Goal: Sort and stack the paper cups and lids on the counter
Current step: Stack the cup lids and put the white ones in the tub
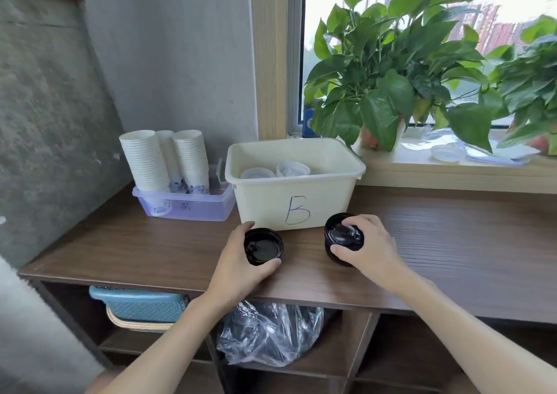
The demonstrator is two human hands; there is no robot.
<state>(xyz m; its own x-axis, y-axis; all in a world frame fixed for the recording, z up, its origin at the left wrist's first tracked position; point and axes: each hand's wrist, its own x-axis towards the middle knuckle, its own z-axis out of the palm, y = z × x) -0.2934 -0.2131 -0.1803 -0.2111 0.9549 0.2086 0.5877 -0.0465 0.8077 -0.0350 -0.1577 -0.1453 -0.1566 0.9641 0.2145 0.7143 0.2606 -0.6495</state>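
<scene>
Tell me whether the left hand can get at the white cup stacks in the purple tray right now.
Probably yes: bare counter lies between the left hand and the cup stacks. But its fingers grip a black lid, so it must let go first.

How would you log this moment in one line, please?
left hand: grips left black lids | right hand: grips right black lids | bin B: white lids inside

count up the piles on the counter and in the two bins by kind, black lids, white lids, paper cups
black lid piles: 2, one held in the left hand, one in the right hand
white lid piles: 2, in the bin marked B
paper cup stacks: 3, in the purple tray
total: 7
</scene>
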